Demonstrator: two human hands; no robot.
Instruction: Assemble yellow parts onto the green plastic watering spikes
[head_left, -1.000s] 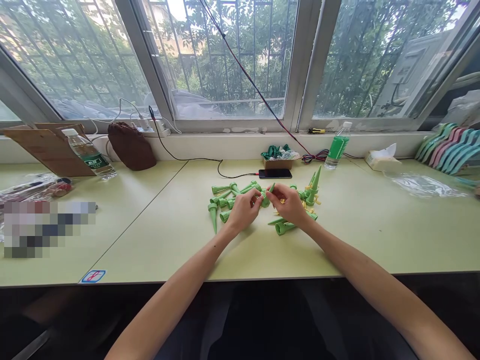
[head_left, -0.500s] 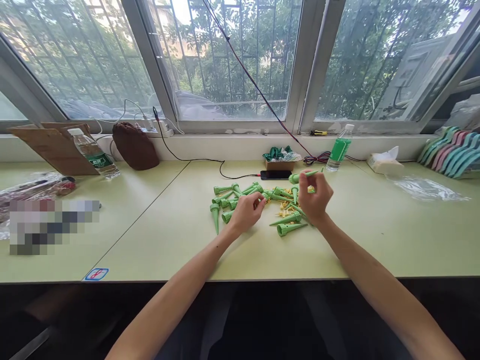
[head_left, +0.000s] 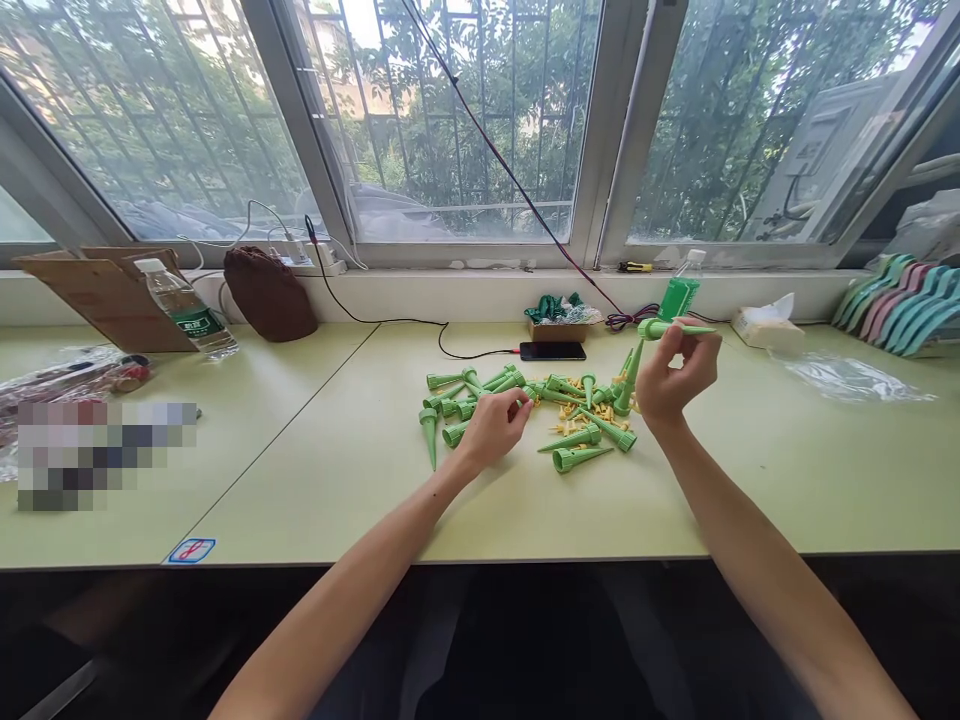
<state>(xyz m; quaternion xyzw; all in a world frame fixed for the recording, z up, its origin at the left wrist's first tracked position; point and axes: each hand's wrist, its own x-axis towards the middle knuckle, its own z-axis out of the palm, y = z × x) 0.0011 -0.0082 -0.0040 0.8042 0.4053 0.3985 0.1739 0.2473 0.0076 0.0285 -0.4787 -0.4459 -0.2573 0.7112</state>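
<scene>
My right hand (head_left: 675,375) is raised over the right side of the pile, pinching a green plastic watering spike (head_left: 660,328) whose tip points right. My left hand (head_left: 496,425) rests low at the pile's near side with its thumb and fingers together; whatever lies between them is hidden. Around both hands spread several green spikes, among them one pointing toward me (head_left: 428,432) at the left and one lying sideways (head_left: 574,458) at the near edge. Small yellow plastic pieces (head_left: 555,430) lie scattered between them.
Behind the pile lie a phone (head_left: 553,351) on a cable and a small box (head_left: 564,328). A green-labelled bottle (head_left: 679,295) and a tissue pack (head_left: 766,325) stand back right, near hangers (head_left: 896,305). To the left are another bottle (head_left: 191,312) and a brown bag (head_left: 270,295).
My right hand has moved to the right with the spike, away from the middle of the pile, uncovering spikes there. My left hand has stayed in place.
</scene>
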